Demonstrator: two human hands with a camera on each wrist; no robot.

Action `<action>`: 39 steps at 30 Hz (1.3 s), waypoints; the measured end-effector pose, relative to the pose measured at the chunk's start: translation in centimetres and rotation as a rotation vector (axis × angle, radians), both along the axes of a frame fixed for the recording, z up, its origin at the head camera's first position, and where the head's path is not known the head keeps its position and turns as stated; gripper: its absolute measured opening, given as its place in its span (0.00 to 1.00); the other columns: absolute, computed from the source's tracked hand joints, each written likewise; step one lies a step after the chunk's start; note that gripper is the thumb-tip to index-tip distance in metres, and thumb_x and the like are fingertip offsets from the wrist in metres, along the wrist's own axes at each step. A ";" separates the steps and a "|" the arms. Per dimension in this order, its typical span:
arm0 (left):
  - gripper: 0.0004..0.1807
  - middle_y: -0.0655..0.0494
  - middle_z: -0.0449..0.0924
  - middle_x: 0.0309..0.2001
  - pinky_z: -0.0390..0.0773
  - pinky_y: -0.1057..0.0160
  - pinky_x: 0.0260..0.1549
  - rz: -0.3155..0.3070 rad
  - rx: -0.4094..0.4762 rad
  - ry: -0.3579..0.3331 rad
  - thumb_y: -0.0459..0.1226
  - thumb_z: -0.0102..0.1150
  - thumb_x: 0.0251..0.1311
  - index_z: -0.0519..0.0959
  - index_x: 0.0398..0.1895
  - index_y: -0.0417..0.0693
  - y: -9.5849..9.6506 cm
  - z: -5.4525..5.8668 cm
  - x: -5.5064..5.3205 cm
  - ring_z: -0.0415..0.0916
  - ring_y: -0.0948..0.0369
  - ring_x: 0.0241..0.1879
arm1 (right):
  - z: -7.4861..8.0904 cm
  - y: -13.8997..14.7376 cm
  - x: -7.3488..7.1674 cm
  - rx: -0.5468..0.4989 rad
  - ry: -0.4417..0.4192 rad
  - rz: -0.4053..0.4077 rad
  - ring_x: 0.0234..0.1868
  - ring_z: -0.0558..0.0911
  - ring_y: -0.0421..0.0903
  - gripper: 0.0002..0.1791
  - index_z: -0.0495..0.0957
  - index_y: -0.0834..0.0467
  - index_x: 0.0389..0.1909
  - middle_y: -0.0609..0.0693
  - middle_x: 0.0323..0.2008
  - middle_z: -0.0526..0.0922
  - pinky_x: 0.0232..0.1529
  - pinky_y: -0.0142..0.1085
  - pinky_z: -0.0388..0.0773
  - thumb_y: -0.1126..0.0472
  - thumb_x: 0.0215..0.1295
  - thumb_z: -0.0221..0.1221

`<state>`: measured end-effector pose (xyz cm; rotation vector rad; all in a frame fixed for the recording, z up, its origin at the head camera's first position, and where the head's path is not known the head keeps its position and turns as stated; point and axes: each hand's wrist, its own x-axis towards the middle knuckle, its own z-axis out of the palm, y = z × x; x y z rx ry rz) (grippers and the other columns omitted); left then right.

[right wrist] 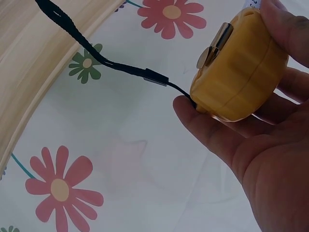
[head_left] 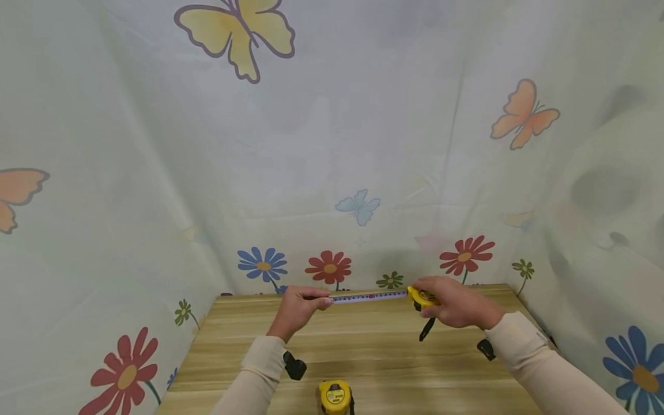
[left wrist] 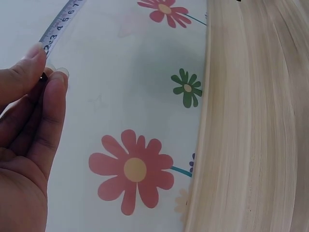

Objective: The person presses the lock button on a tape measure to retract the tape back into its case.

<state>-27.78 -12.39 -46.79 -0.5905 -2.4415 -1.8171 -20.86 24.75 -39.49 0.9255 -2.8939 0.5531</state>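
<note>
A yellow tape measure [head_left: 421,297] is gripped in my right hand [head_left: 456,301], above the far part of the wooden table. Its white blade [head_left: 369,297] stretches leftward, roughly level, to my left hand [head_left: 299,310]. Thumb and fingers of that hand pinch the blade's end; in the left wrist view the numbered blade [left wrist: 62,24] runs up and away from the thumb tip. In the right wrist view the yellow case [right wrist: 241,67] sits between thumb and fingers, with a metal clip [right wrist: 215,46] on it and a black wrist strap [right wrist: 116,65] hanging off.
A second yellow tape measure [head_left: 335,396] lies on the wooden table [head_left: 394,363] near the front. Behind the table hangs a pale cloth [head_left: 332,144] printed with butterflies and flowers; similar cloth stands at both sides. Black devices [head_left: 294,365] sit at both wrists.
</note>
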 end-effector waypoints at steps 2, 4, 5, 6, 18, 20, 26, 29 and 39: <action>0.08 0.48 0.92 0.44 0.88 0.62 0.45 -0.002 -0.003 0.006 0.38 0.74 0.61 0.93 0.42 0.48 0.1 0.1 0.1 0.90 0.59 0.39 | 0.1 -0.1 0.0 -0.003 0.001 0.008 0.42 0.77 0.39 0.24 0.78 0.62 0.63 0.45 0.47 0.83 0.47 0.39 0.82 0.60 0.68 0.68; 0.08 0.48 0.92 0.44 0.88 0.62 0.45 -0.006 -0.004 0.008 0.37 0.74 0.61 0.93 0.42 0.48 0.2 0.1 0.1 0.90 0.59 0.40 | 0.2 -0.1 0.0 -0.005 -0.001 0.015 0.42 0.77 0.39 0.24 0.78 0.62 0.63 0.45 0.47 0.83 0.46 0.39 0.81 0.60 0.68 0.68; 0.08 0.48 0.92 0.44 0.88 0.63 0.45 -0.008 -0.003 0.010 0.37 0.74 0.61 0.93 0.42 0.48 0.2 0.1 0.2 0.90 0.58 0.40 | 0.2 -0.1 0.0 -0.006 -0.001 0.019 0.42 0.77 0.39 0.24 0.78 0.62 0.63 0.45 0.46 0.83 0.46 0.39 0.81 0.60 0.68 0.68; 0.08 0.48 0.92 0.44 0.88 0.63 0.44 -0.011 -0.003 0.013 0.37 0.74 0.61 0.92 0.42 0.48 0.2 0.1 0.2 0.91 0.58 0.40 | 0.2 -0.1 0.0 -0.008 -0.002 0.024 0.41 0.77 0.38 0.24 0.78 0.62 0.63 0.45 0.46 0.83 0.45 0.39 0.81 0.60 0.68 0.68; 0.07 0.49 0.92 0.44 0.88 0.63 0.44 -0.005 -0.013 0.013 0.37 0.74 0.62 0.92 0.42 0.48 0.6 0.3 0.5 0.90 0.60 0.39 | 0.0 -0.4 0.0 -0.003 -0.009 0.017 0.40 0.77 0.38 0.24 0.78 0.63 0.63 0.44 0.45 0.82 0.45 0.37 0.81 0.60 0.68 0.68; 0.08 0.49 0.92 0.44 0.88 0.63 0.44 -0.003 -0.015 0.013 0.37 0.74 0.62 0.92 0.43 0.48 0.6 0.2 0.5 0.90 0.60 0.39 | 0.0 -0.5 -0.1 -0.001 -0.009 0.019 0.41 0.77 0.38 0.25 0.78 0.64 0.63 0.45 0.46 0.83 0.45 0.38 0.82 0.60 0.68 0.68; 0.08 0.48 0.92 0.45 0.88 0.63 0.44 -0.020 -0.010 0.013 0.36 0.74 0.62 0.92 0.44 0.48 0.7 0.1 0.6 0.90 0.59 0.40 | -0.1 -0.6 -0.1 0.000 -0.016 0.018 0.41 0.77 0.39 0.25 0.78 0.63 0.63 0.45 0.46 0.83 0.46 0.38 0.82 0.60 0.68 0.69; 0.08 0.48 0.92 0.45 0.87 0.64 0.44 -0.024 -0.010 0.018 0.37 0.74 0.62 0.92 0.43 0.48 0.8 0.1 0.6 0.90 0.59 0.39 | -0.2 -0.7 -0.2 0.004 -0.014 0.018 0.41 0.77 0.38 0.24 0.78 0.63 0.63 0.45 0.46 0.83 0.45 0.38 0.82 0.60 0.68 0.68; 0.08 0.48 0.92 0.43 0.87 0.66 0.43 -0.039 -0.003 0.016 0.37 0.74 0.62 0.92 0.42 0.44 1.3 0.2 0.8 0.89 0.59 0.39 | 0.0 -0.9 -0.2 0.004 -0.004 0.037 0.41 0.77 0.38 0.23 0.78 0.61 0.61 0.45 0.46 0.83 0.45 0.38 0.81 0.59 0.68 0.69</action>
